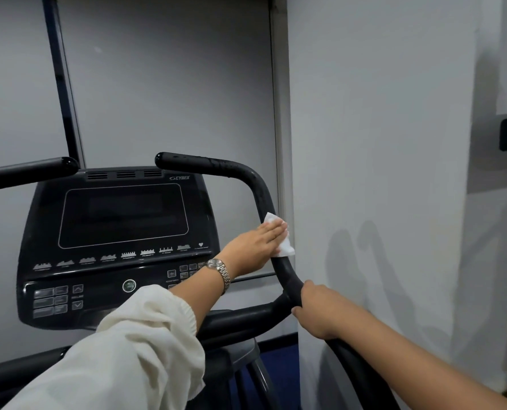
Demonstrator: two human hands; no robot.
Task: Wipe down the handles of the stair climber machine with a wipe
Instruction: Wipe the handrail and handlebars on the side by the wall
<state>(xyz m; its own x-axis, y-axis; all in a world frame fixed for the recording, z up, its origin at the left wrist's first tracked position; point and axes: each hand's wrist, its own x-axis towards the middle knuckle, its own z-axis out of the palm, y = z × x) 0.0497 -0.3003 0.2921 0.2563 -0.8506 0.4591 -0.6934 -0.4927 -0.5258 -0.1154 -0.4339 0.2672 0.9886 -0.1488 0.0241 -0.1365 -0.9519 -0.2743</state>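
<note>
Setting: grey wall (379,143) standing close behind and to the right of a black stair climber machine (237,318). Nearest: cream sleeve (134,350) covering the left forearm, silver wristwatch (216,266) showing at the wrist. Right hand (317,309) curling around the lower run of the right handle (264,196), gripping it. Just above: left hand (253,247) lying flat, fingers straight, pressing a white wipe (285,250) against the same handle's upright curve, the wipe folding around the bar. Beyond: console (122,217) sitting dark, buttons showing below the screen. Farthest: left handle (27,170) reaching in from the left edge
</note>
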